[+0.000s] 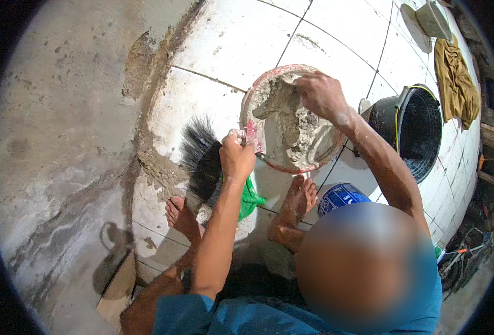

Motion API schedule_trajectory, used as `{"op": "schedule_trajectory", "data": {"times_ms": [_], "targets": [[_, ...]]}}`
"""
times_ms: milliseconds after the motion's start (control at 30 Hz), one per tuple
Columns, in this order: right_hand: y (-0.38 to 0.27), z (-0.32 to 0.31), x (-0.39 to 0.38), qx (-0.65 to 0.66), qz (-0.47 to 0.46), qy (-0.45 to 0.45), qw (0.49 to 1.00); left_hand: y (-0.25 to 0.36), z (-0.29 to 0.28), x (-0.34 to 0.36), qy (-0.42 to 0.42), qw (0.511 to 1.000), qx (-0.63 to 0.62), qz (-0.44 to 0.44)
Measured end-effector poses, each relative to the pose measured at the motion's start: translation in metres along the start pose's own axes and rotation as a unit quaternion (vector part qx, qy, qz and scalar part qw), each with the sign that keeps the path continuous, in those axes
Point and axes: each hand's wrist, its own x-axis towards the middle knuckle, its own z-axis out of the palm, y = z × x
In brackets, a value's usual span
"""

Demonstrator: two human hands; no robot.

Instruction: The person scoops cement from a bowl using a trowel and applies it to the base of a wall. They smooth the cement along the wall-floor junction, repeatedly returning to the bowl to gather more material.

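Note:
A round reddish basin (300,169) holds thick grey mortar (291,120) on the white tiles in front of me. My left hand (237,155) is closed at the basin's left edge, on a flat red piece (255,137) smeared with mortar. Over the basin's upper right, my right hand (322,97) has its fingers curled down toward the mortar. Whatever those fingers grip is hidden beneath the hand. Just left of my left forearm lies a broom head with black bristles (201,159) and a green plastic body (250,200).
Right of the basin a black bucket (406,131) lies tilted, and a blue container (341,196) stands nearer me. A brown cloth (455,81) and a pale flat object (432,21) rest far right. A rough concrete wall (68,123) borders the tiles at left.

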Motion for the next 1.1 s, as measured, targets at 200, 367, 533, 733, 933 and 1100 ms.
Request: {"op": "schedule_trajectory", "data": {"times_ms": [200,367,533,733,933,1100], "targets": [[-0.01,0.008,-0.025,0.027,-0.102,0.002,0.994,0.006,0.007,-0.013,0.045,0.998,0.042,-0.024],[-0.015,0.005,-0.037,0.033,-0.102,-0.043,0.993,0.009,0.013,-0.015,0.062,0.998,0.029,-0.016],[0.008,-0.023,-0.019,0.113,0.117,-0.083,0.983,0.025,0.02,-0.017,0.092,0.995,0.037,-0.03],[0.057,-0.002,-0.018,0.114,0.198,-0.023,0.973,0.028,0.033,0.013,0.115,0.987,0.1,0.043],[0.059,0.001,-0.033,0.22,0.268,0.016,0.938,0.066,0.019,0.062,0.057,0.98,0.174,0.081],[0.034,0.019,-0.059,0.308,0.305,0.016,0.901,0.097,0.007,0.104,0.01,0.957,0.254,0.141]]}}
